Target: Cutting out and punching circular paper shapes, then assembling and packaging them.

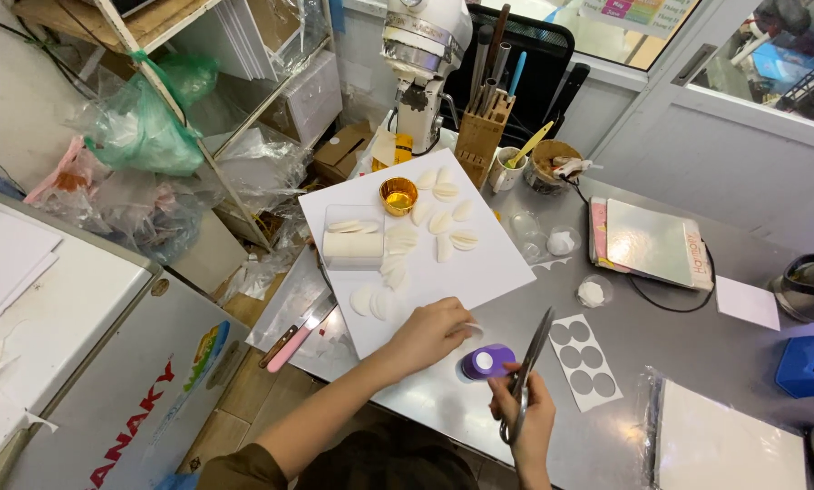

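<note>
Head view: right hand (526, 419) grips scissors (528, 365), blades closed, long axis near-upright in frame, tips pointing away; left hand (432, 332) pinches a white paper piece (472, 328) beside the purple punch (487, 361).

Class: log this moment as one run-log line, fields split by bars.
left hand: resting on white board | right hand: holding scissors | purple punch: between hands

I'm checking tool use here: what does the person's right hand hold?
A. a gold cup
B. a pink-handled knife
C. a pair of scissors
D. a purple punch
C: the right hand grips the scissors, blades pointing up, beside the purple punch that sits on the table.
</note>
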